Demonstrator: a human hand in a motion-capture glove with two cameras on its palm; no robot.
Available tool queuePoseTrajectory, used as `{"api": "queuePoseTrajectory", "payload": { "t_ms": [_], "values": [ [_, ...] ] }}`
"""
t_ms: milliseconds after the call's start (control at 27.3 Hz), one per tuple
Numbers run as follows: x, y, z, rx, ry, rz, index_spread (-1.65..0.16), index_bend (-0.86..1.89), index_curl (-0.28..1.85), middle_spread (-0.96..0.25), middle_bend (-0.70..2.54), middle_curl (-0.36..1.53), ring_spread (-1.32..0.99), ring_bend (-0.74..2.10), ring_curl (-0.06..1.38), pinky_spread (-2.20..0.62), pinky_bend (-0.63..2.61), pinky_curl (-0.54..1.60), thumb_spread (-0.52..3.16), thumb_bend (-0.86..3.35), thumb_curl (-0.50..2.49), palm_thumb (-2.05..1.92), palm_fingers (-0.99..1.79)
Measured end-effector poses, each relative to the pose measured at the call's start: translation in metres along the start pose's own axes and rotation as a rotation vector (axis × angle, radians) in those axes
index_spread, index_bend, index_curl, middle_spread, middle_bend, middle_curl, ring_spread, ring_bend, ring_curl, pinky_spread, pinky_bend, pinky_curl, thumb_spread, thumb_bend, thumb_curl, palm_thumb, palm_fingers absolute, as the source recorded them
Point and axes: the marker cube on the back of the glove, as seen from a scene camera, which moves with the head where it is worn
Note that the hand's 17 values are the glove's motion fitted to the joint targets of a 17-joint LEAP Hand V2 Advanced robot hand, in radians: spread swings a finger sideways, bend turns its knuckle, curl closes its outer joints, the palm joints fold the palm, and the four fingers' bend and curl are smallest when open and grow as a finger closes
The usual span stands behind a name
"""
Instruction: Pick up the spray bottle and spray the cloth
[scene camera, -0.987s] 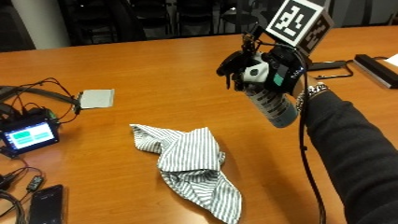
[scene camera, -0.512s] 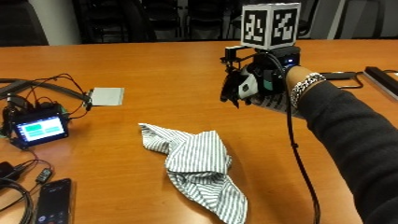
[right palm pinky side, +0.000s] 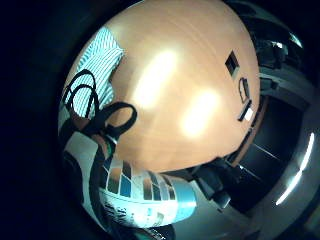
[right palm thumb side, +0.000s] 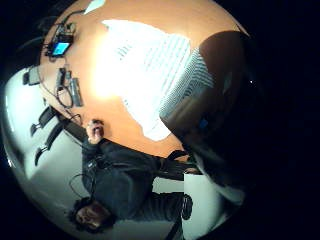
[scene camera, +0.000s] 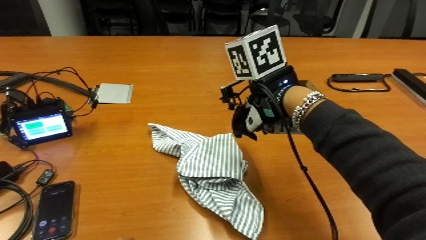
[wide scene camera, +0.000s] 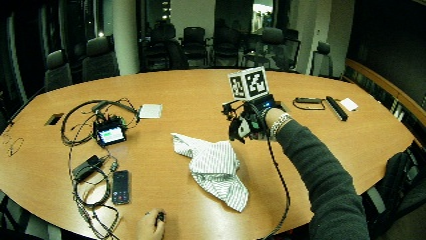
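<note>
The gloved right hand (scene camera: 256, 112) hangs above the table (scene camera: 166, 60) just right of the cloth (scene camera: 210, 170), palm turned down and toward it, wrist with a bead bracelet (scene camera: 303, 107) behind; its fingers are curled round the spray bottle (right palm pinky side: 145, 197), which fills the edge of the little-finger palm view with its blue-and-white patterned label, and shows as a dark rounded body (right palm thumb side: 220, 105) close against the thumb-side view; in the outside view the bottle is hidden behind the hand, so which way its nozzle points cannot be told; the striped cloth lies crumpled on the table, its far-left corner spread flat and a long tail trailing toward the near edge, the hand raised beside its far-right part without touching it.

Further left, a small device with a lit green screen (scene camera: 40, 127) sits among black cables (scene camera: 46, 85); a grey square pad (scene camera: 113, 92) lies just beyond it; a dark phone (scene camera: 53, 215) lies at the near-left edge; far right, a black looped strap (scene camera: 359, 80) and a dark bar (scene camera: 409, 82) rest on the table; the person's bare other hand (wide scene camera: 152, 226) rests at the near edge, well apart from the cloth; office chairs (wide scene camera: 100, 52) stand round the far side.
</note>
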Motion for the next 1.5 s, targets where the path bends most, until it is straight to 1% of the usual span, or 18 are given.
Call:
{"api": "queuePoseTrajectory", "payload": {
  "t_ms": [146, 329, 475, 548, 622, 804, 1024, 1316, 1499],
  "values": [
    [-0.007, -0.007, 0.013, -0.022, 0.036, -0.001, -0.29, 0.24, 0.57, -0.21, 0.41, 0.48, -0.18, 0.55, 0.43, -0.24, 0.45, 0.38, 0.53, -0.03, 0.74, 0.88, 1.35],
    [-0.012, -0.014, 0.034, -0.043, 0.021, -0.020, -0.29, 0.24, 0.57, -0.21, 0.41, 0.48, -0.18, 0.55, 0.43, -0.24, 0.45, 0.38, 0.52, -0.03, 0.75, 0.88, 1.35],
    [-0.014, -0.015, 0.035, -0.034, -0.039, -0.044, -0.29, 0.24, 0.57, -0.21, 0.41, 0.48, -0.18, 0.55, 0.43, -0.24, 0.45, 0.38, 0.51, -0.03, 0.75, 0.88, 1.35],
    [-0.015, -0.012, 0.027, 0.000, -0.099, -0.067, -0.29, 0.24, 0.58, -0.21, 0.41, 0.48, -0.18, 0.55, 0.43, -0.24, 0.46, 0.38, 0.51, -0.03, 0.76, 0.88, 1.34],
    [-0.017, -0.006, 0.013, 0.067, -0.180, -0.107, -0.29, 0.24, 0.58, -0.21, 0.41, 0.48, -0.18, 0.54, 0.43, -0.24, 0.46, 0.38, 0.51, -0.03, 0.76, 0.88, 1.34],
    [-0.035, 0.009, -0.028, 0.298, -0.409, -0.248, -0.30, 0.24, 0.58, -0.21, 0.42, 0.48, -0.19, 0.54, 0.43, -0.24, 0.46, 0.38, 0.51, -0.03, 0.77, 0.87, 1.33],
    [-0.059, 0.015, -0.057, 0.450, -0.590, -0.362, -0.30, 0.24, 0.58, -0.21, 0.42, 0.48, -0.19, 0.54, 0.43, -0.24, 0.46, 0.38, 0.51, -0.03, 0.77, 0.87, 1.33],
    [-0.082, 0.006, -0.078, 0.661, -0.817, -0.439, -0.30, 0.23, 0.58, -0.21, 0.42, 0.48, -0.19, 0.54, 0.43, -0.23, 0.46, 0.38, 0.51, -0.03, 0.78, 0.87, 1.33],
    [-0.089, -0.015, -0.078, 0.845, -1.048, -0.472, -0.30, 0.23, 0.59, -0.21, 0.42, 0.48, -0.18, 0.53, 0.43, -0.22, 0.46, 0.37, 0.51, -0.03, 0.78, 0.87, 1.32]
  ]
}}
